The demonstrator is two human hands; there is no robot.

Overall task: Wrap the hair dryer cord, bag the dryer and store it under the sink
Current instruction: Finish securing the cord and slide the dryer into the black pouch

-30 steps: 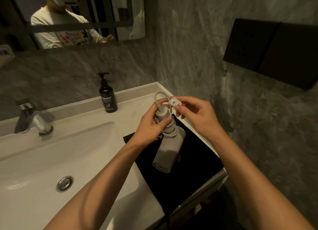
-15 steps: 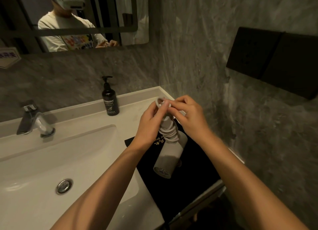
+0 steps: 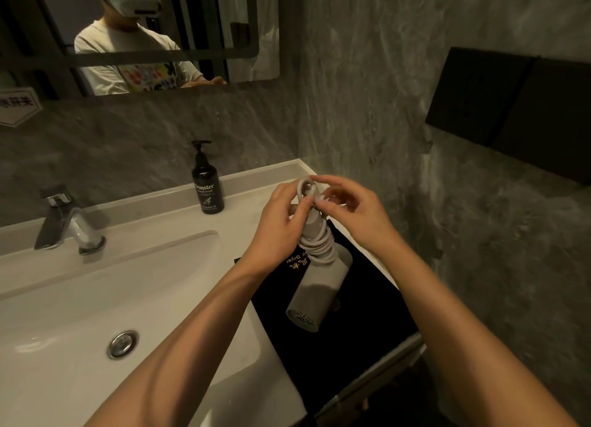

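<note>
A light grey hair dryer [image 3: 315, 290] hangs barrel-down above the counter, held by its handle in my left hand [image 3: 279, 225]. Its white cord [image 3: 318, 246] is coiled in several turns around the handle, with a last loop standing up at the top. My right hand [image 3: 350, 210] pinches that loop and the cord's end between thumb and fingers. Under the dryer a black cloth bag [image 3: 345, 340] with gold lettering lies flat on the counter's right end.
The white sink basin [image 3: 96, 298] with drain [image 3: 123, 343] fills the left, with a chrome faucet [image 3: 68, 222] behind it. A black hand-wash pump bottle [image 3: 207, 183] stands at the back. Dark wall panels [image 3: 511, 106] hang on the right marble wall.
My right hand brought the plug end in against the handle top, then its fingers spread a little. The cord loop at the top is tighter. The view shifted slightly.
</note>
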